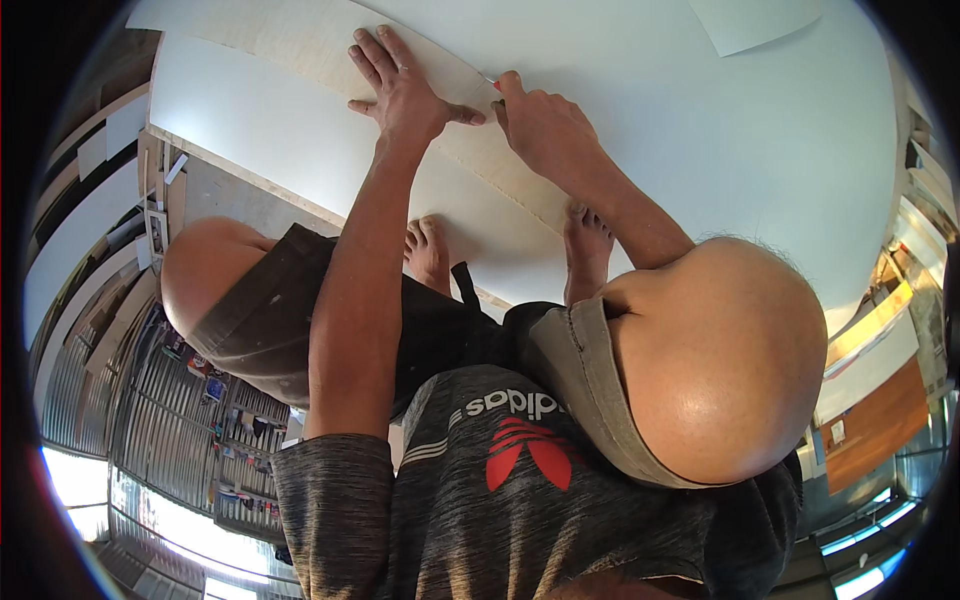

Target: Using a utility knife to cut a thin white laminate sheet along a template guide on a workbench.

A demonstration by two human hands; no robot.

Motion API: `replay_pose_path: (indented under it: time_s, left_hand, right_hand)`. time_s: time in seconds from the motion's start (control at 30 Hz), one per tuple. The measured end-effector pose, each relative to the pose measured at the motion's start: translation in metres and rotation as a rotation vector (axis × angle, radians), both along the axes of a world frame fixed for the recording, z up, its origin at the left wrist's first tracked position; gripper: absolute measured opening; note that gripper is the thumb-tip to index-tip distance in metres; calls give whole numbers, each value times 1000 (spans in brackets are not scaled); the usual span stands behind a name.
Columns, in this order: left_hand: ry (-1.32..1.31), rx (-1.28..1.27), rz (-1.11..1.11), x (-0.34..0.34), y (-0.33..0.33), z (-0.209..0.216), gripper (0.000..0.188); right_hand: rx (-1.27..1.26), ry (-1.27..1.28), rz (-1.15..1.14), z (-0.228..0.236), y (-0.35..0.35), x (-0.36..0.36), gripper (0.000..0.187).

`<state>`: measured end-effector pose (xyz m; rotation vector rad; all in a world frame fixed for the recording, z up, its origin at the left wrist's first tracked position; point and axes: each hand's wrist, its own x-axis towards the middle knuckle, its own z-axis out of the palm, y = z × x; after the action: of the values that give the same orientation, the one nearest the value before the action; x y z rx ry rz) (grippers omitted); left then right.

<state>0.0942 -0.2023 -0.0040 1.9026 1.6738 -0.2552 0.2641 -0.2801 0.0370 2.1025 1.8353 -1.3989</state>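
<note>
Left hand (405,97) splayed on pale, grainy strip (285,42) over smooth white sheet (250,115); right hand (548,122) grips thin tool (497,87) at strip's edge.

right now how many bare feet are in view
2: in the picture, the left foot lies below the left hand, the right foot below the right hand. Any others may be hidden.

A broad, smooth white surface (740,160) is filling the upper part of the frame. A long beige strip (300,45) is lying across it, running from upper left toward the centre. A pale sheet (760,22) is resting at upper right; two bare feet (430,252) are standing near the centre.
</note>
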Motion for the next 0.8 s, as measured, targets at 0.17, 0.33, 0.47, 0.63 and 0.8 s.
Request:
replay_pose_path:
  time_s: [0.17,0.33,0.47,0.63,0.8]
  left_hand:
    - [19,-2,-3,-2,-1,3,183]
    - [24,-23,-3,1,0,4,181]
    - [38,-17,-5,1,1,4,180]
    - [26,-11,3,1,1,2,179]
    - [28,-10,2,3,0,4,179]
  right_hand:
    - [-45,-2,24,0,4,-3,29]
    - [-36,-9,18,-5,-1,-3,29]
    - [-51,25,-16,-5,-3,-4,30]
    - [-115,19,-7,-2,0,-1,23]
    - [-105,-29,6,-6,-4,-1,26]
